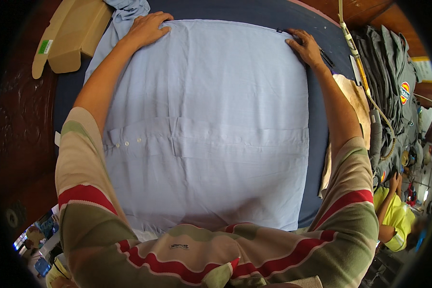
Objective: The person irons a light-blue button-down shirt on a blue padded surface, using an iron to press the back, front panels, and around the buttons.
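At the far left a cardboard box [74, 33] lies on the dark wooden edge of the table, its near flap hanging open and its far end cut off by the picture's rim. Just beside it a bunched piece of pale blue cloth [125, 14] runs out of view at the top, so what it belongs to cannot be told.

The left hand [146, 29] lies flat, palm down, with fingers spread on the far left corner of a light blue shirt [211, 125]. The shirt is laid out smooth on a dark blue pad [317, 139] that covers the table. A folded band crosses its middle, with a short row of small white buttons [127, 143] at its left end. The shirt's near edge is hidden under the person's striped sleeves and chest, and the left forearm covers part of its left side.

The right hand [306, 48] rests on the far right corner of the shirt, fingers stretched and close together, pressing the edge against the pad. Whether the thumb grips the fabric cannot be made out.

Further right a cream cord [355, 53] runs down past a heap of grey clothes [389, 77]. Low at the right edge another person in a yellow shirt [393, 216] is partly cut off.
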Demonstrator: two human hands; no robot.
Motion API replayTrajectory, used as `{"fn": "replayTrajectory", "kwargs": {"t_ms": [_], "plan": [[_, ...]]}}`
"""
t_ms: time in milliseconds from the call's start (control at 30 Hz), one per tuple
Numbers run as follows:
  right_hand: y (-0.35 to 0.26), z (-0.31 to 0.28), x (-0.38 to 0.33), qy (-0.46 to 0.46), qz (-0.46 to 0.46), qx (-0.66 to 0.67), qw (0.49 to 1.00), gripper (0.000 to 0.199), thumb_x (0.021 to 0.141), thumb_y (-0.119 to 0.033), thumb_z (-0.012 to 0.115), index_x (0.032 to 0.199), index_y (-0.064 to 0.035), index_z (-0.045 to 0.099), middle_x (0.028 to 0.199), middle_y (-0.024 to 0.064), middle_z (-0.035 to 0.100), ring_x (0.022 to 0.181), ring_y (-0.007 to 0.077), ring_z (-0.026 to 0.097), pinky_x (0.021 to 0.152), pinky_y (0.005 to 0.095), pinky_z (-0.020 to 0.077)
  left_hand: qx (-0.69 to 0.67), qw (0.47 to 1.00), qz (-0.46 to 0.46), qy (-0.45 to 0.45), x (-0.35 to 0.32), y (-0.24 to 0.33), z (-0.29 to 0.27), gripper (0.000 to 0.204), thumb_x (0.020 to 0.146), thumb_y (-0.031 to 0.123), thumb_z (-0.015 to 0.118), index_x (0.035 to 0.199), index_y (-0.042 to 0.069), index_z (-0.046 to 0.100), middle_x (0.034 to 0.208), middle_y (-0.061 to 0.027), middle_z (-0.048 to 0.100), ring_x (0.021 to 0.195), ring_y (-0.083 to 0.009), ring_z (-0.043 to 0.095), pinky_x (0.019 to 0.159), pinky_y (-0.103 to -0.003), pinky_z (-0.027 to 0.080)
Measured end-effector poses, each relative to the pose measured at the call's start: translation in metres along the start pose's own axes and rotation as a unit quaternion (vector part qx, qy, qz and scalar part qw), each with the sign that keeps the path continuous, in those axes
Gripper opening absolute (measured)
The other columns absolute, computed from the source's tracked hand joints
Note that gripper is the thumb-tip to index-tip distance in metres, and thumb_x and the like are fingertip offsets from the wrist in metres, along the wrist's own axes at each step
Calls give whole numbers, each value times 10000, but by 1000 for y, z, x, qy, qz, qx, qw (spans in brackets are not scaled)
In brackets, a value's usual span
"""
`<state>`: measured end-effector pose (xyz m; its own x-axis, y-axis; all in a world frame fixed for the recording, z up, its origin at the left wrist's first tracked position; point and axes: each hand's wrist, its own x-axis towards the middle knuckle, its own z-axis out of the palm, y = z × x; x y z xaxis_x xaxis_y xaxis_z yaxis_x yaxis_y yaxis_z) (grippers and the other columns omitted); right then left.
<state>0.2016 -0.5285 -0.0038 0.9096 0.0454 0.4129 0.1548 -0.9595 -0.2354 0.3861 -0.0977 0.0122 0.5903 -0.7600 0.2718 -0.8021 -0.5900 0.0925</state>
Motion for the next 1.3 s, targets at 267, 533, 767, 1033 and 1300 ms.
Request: {"fn": "replayTrajectory", "kwargs": {"t_ms": [267, 533, 767, 1033, 1300], "plan": [[9, -5, 20, -151, 178, 231, 944, 206, 767, -242, 713, 805, -90, 579, 701, -13, 558, 630, 84, 492, 582, 232, 389, -304, 932, -124, -157, 12, -11, -6, 202, 831, 232, 603, 864, 41, 542, 772, 8, 494, 758, -89, 443, 716, -243, 381], [15, -15, 23, -155, 235, 208, 937, 288, 795, -341, 682, 864, -65, 632, 752, 42, 603, 688, 141, 554, 644, 276, 426, -194, 946, -147, -212, 26, -18, -13, 300, 868, 334, 551, 833, 43, 613, 725, -31, 593, 713, -125, 543, 678, -270, 427], [22, -7, 32, -171, 171, 58, 969, 428, 870, -398, 561, 1013, -2, 640, 1009, 149, 593, 909, 272, 582, 838, 349, 439, 75, 967, -156, -190, 40, 15, -10, 341, 886, 378, 456, 930, 106, 655, 969, -108, 659, 933, -288, 614, 762, -438, 434], [1, -4, 27, -80, 170, -48, 981, 329, 833, -238, 604, 1125, -93, 556, 1151, 139, 535, 1058, 328, 503, 884, 414, 414, 157, 973, -134, -103, 30, 23, 4, 310, 897, 350, 456, 1123, 159, 552, 996, -100, 644, 983, -272, 593, 841, -521, 383], [-58, 21, -16, -42, 108, -125, 985, 437, 900, -395, 415, 1271, -172, 478, 1369, 98, 403, 1262, 277, 365, 1018, 464, 286, 105, 960, -224, 130, -100, -18, -33, 315, 902, 305, 462, 1167, 156, 543, 1177, -37, 561, 1098, -230, 513, 927, -476, 338]]}}
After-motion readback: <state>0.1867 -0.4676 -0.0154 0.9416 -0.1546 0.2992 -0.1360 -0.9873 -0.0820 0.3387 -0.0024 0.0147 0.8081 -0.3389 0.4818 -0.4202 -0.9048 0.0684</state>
